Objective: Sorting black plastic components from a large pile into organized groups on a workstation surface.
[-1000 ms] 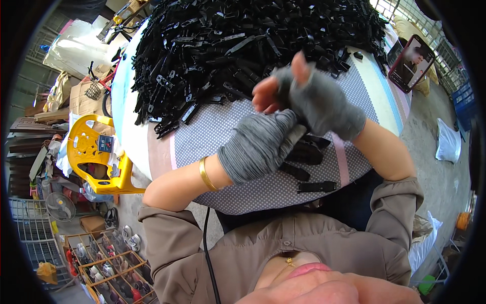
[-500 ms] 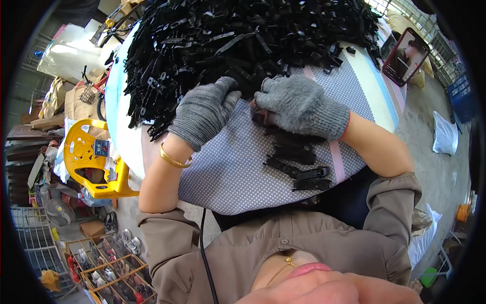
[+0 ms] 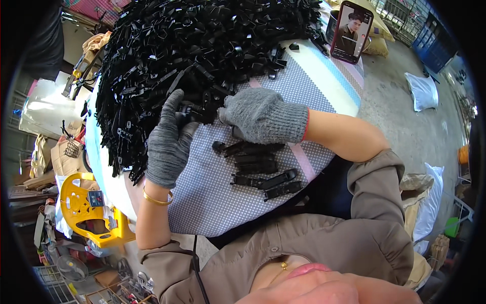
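Note:
A large heap of slim black clip-like pieces [image 3: 167,45] covers the far part of the table. At its near edge my left hand [image 3: 168,147], in a grey knit glove, has thumb and index finger spread apart around a black piece [image 3: 186,112]. My right hand [image 3: 266,116], gloved the same way, is to its right with the fingers curled in. Its fingertips are beside the heap, and what they hold is hidden. Just below that hand, several black pieces [image 3: 256,164] lie in a stacked row toward the table's near edge.
A dotted, striped cloth [image 3: 202,202] covers the rounded table. A phone showing a video [image 3: 351,33] stands upright at the far right. A yellow plastic chair [image 3: 76,195] is to the left. White sacks [image 3: 422,91] lie on the floor at the right.
My hands have moved apart, the left toward the near left and its thumb and index finger opening out. The whole view has shifted, with the table lower and more to the left.

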`<move>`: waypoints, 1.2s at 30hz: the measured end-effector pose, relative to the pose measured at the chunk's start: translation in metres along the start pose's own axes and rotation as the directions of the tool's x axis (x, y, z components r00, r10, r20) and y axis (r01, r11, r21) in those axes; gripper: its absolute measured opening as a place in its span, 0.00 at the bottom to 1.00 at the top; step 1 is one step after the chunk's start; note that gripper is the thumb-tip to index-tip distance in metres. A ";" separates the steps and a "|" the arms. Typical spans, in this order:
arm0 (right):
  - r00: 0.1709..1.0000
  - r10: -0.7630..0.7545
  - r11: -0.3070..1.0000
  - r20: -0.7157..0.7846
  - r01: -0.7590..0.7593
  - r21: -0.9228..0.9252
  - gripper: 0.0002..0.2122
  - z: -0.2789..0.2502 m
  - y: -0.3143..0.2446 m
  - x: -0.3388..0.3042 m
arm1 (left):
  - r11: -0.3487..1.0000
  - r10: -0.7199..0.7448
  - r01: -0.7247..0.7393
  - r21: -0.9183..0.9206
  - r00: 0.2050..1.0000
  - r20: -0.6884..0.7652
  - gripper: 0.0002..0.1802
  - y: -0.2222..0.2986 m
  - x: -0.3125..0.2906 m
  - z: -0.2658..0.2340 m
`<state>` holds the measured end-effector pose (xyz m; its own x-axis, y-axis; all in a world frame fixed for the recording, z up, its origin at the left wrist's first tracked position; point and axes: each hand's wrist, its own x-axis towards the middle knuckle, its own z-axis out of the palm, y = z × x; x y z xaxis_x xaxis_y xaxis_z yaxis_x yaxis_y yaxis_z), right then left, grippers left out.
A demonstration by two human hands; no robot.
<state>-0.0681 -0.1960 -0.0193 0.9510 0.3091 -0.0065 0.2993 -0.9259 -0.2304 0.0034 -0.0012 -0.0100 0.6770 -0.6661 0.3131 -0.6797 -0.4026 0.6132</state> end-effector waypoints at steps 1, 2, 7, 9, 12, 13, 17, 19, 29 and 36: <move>1.000 -0.005 1.000 -0.001 0.005 0.000 0.13 -0.003 0.000 0.001 | 1.000 -0.002 0.002 0.003 1.000 -0.003 0.26 0.001 0.000 -0.001; 0.998 0.043 0.991 -0.042 -0.037 0.130 0.12 -0.007 0.000 0.002 | 0.963 -0.065 0.082 -0.256 0.995 0.073 0.24 0.000 0.001 -0.002; 0.943 0.278 0.440 -0.184 0.045 0.897 0.07 -0.009 0.019 0.008 | 0.784 -0.119 0.291 -0.549 0.938 0.326 0.18 0.006 -0.003 -0.006; 0.937 0.348 0.147 -0.027 -0.026 0.989 0.08 -0.012 0.019 0.005 | 0.721 -0.193 0.363 -0.590 0.923 0.333 0.16 0.010 -0.005 0.001; 0.932 0.358 -0.007 0.060 -0.062 0.998 0.09 -0.007 0.015 0.005 | 0.680 -0.226 0.379 -0.628 0.923 0.313 0.15 0.011 -0.004 0.001; 0.916 0.391 -0.048 0.089 -0.076 0.996 0.08 -0.007 0.012 0.005 | 0.694 -0.224 0.363 -0.621 0.930 0.293 0.15 0.012 -0.004 0.001; 0.919 0.390 0.072 0.059 -0.094 0.993 0.09 -0.007 0.008 0.005 | 0.748 -0.246 0.365 -0.554 0.928 0.280 0.14 0.014 -0.004 -0.001; 0.914 0.401 0.074 0.056 -0.093 0.993 0.09 -0.009 0.005 0.003 | 0.753 -0.252 0.356 -0.554 0.933 0.258 0.14 0.014 -0.005 0.001; 0.971 0.237 0.308 -0.016 -0.060 0.949 0.09 -0.010 0.014 0.003 | 0.887 -0.239 0.298 -0.352 0.950 0.203 0.11 0.012 -0.005 0.002; 0.932 -0.063 0.666 -0.356 0.305 0.680 0.25 0.003 -0.006 0.012 | 0.956 0.031 0.060 -0.287 0.952 0.303 0.14 0.021 -0.012 0.012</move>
<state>-0.0587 -0.1863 -0.0210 0.8951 0.2694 0.3553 0.4373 -0.3746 -0.8176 -0.0223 -0.0098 -0.0098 0.5379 -0.8373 0.0975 -0.5279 -0.2444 0.8134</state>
